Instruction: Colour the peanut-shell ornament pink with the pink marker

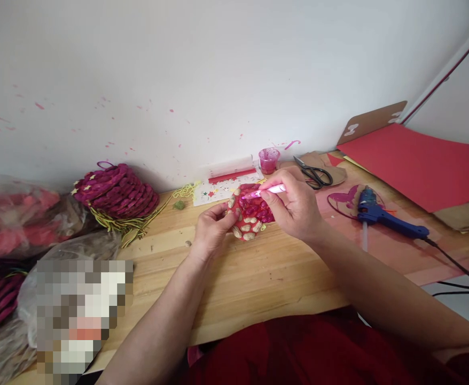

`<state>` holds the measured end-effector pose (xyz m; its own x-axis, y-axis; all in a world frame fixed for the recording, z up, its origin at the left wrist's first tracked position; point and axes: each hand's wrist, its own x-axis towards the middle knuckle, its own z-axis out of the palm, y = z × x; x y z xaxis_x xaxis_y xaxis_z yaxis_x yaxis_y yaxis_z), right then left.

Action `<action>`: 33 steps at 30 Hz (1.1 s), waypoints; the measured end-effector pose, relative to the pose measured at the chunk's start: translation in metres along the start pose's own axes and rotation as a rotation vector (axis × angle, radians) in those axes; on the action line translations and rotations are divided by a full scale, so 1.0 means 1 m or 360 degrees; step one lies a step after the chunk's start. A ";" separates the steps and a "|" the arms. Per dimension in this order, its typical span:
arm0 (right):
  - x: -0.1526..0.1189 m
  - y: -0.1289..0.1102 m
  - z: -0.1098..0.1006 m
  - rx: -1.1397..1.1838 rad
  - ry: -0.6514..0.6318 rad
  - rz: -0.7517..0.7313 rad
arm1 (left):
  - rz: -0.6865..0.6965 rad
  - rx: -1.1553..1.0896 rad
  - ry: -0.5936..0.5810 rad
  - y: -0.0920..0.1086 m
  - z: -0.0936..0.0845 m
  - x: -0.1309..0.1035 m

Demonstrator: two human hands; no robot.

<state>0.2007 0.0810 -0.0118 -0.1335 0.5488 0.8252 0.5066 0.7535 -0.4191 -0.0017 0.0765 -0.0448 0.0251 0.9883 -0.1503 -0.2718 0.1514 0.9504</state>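
Observation:
A red piece (252, 222) covered with peanut-like shapes is held above the wooden table. Its upper and right parts are coated in shiny magenta, while the shapes along the left and bottom stay pale. My left hand (214, 224) grips it by its left edge, thumb on the front. In my right hand (292, 203) is a white pen-like tool (276, 189), closed between thumb and fingers. The tool's pink tip touches or hovers just over the magenta part. My right hand hides the piece's right edge.
Behind are a cup of pink paint (268, 160), black scissors (318, 176) and a star-patterned sheet (214, 192). A blue glue gun (395, 220) with its cable and red card (427, 160) lie right. Stacked magenta pieces (116, 192) and plastic bags (14, 214) stand left.

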 end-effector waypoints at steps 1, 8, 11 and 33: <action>0.000 0.000 0.000 0.0008 0.0010 0.0003 | 0.0001 0.0002 -0.0002 0.000 0.000 0.000; -0.001 0.000 -0.001 -0.0028 -0.0023 0.0008 | 0.0018 -0.0003 0.0001 0.000 -0.001 0.001; -0.001 0.000 -0.001 -0.0033 -0.0017 0.0008 | 0.0020 0.0007 -0.0001 0.000 -0.001 0.002; -0.005 -0.004 0.005 -0.0037 -0.0183 -0.0145 | -0.0038 -0.0093 0.0117 0.010 0.005 -0.001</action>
<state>0.1953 0.0774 -0.0162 -0.2759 0.5174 0.8100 0.5073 0.7942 -0.3346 0.0009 0.0766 -0.0340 -0.0381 0.9802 -0.1943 -0.3277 0.1715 0.9291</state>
